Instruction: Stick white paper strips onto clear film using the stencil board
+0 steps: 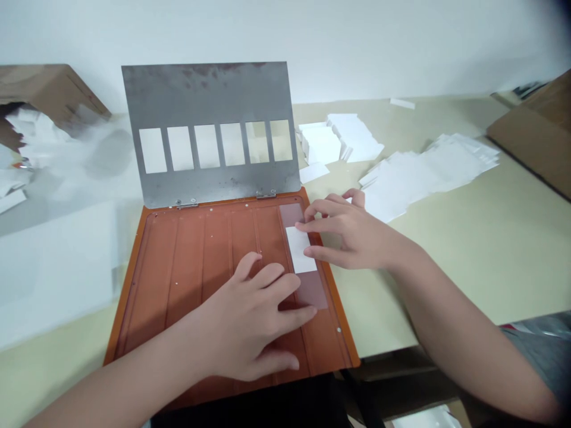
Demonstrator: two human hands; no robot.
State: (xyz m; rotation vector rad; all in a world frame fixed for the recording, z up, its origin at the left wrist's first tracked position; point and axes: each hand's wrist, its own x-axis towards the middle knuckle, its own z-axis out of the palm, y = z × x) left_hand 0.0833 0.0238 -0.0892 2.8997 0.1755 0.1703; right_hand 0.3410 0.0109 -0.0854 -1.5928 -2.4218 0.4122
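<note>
1. On orange base (187, 255) (×1), R side: 1 white card (297, 255), lying over 1 greyish film strip (313, 292), visible above & below it.
2. R hand (345, 232) (×1): thumb & index spread apart, tips at card's R edge & upper corner; other fingers bent.
3. L hand (256, 312) (×1): fingers spread, loosely bent, over base; film contact can't tell.
4. Metal lid (205, 89) (×1): raised, w/ 6 windows (207, 147), 2 hinges (187, 204).
5. Table (468, 249), R of base: 2 card stacks (320, 142), 1 fanned pile (419, 175).
6. Cardboard boxes (44, 89): 2, far L & far R.
</note>
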